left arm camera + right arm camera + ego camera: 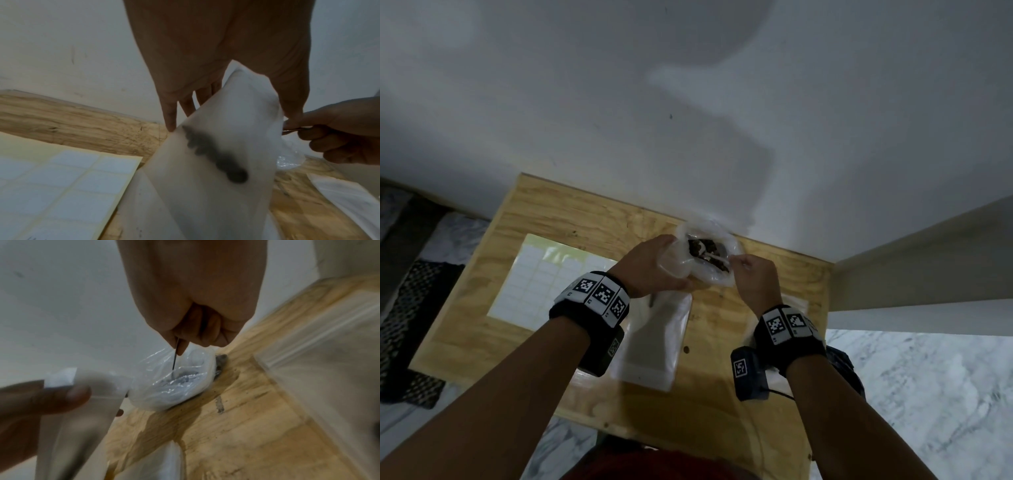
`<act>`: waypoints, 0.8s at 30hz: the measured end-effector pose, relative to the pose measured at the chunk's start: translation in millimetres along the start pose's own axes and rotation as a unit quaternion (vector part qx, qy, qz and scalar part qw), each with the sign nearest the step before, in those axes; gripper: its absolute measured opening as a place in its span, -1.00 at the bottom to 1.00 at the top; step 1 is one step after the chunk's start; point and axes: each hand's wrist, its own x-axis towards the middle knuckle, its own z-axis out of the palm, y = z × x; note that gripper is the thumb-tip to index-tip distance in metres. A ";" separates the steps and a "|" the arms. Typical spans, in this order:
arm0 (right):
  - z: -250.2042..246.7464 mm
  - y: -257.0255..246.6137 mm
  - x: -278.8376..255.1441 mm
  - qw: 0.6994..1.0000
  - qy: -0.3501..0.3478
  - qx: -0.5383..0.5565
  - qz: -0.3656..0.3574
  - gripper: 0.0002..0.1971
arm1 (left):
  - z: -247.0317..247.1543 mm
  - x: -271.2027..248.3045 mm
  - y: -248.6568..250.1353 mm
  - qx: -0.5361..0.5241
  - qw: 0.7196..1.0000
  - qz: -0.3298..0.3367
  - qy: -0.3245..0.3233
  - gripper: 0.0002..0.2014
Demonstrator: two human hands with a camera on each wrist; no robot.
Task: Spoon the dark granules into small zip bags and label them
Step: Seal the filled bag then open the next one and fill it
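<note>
A sheet of blank labels (pixel 544 277) lay flat at the left of the wooden bench (pixel 482 308). Beside it, the left hand (pixel 650 267) held a small zip bag (pixel 216 146) up off the bench, thumb on one face and fingers (pixel 170 116) behind, its grip closed on the bag near the mouth; a dark smear of granules (pixel 216 155) showed through the frosted plastic. Below that hand, more empty zip bags (pixel 654 342) lay flat in the middle of the bench. Just right of the held bag sat a crumpled clear plastic bag (pixel 709 253) against the wall (pixel 688 102), open at the top, with the dark granules inside. The right hand (pixel 753 274) was above it, its grip curled tight round the thin handle of a spoon (pixel 175 356), whose bowl was down inside the plastic bag among the granules. Further right, another flat zip bag (pixel 318 369) lay on the bench
</note>
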 end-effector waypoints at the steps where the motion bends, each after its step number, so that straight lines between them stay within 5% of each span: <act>1: -3.6 1.6 -0.7 1.000 0.005 0.004 0.009 -0.75 | 0.0 -0.1 -1.0 -0.002 1.000 -0.001 0.003 -0.20; 12: -39.5 8.2 -24.2 0.997 0.056 0.031 0.052 -0.80 | -0.2 -16.3 -5.7 0.002 0.999 0.026 0.042 -0.20; 15: -52.3 -4.4 -31.5 0.997 0.062 0.025 0.032 -0.81 | -1.8 -22.1 -3.8 0.000 0.998 0.034 0.049 -0.23; 20: -76.2 -34.6 -44.3 0.998 0.058 0.017 -0.003 -0.81 | -1.6 -28.8 -4.4 0.004 0.997 0.052 0.061 0.02; 24: -88.1 -51.5 -55.4 0.999 0.029 0.008 -0.044 -0.82 | 1.7 -33.3 0.5 0.015 0.997 0.048 0.055 -0.09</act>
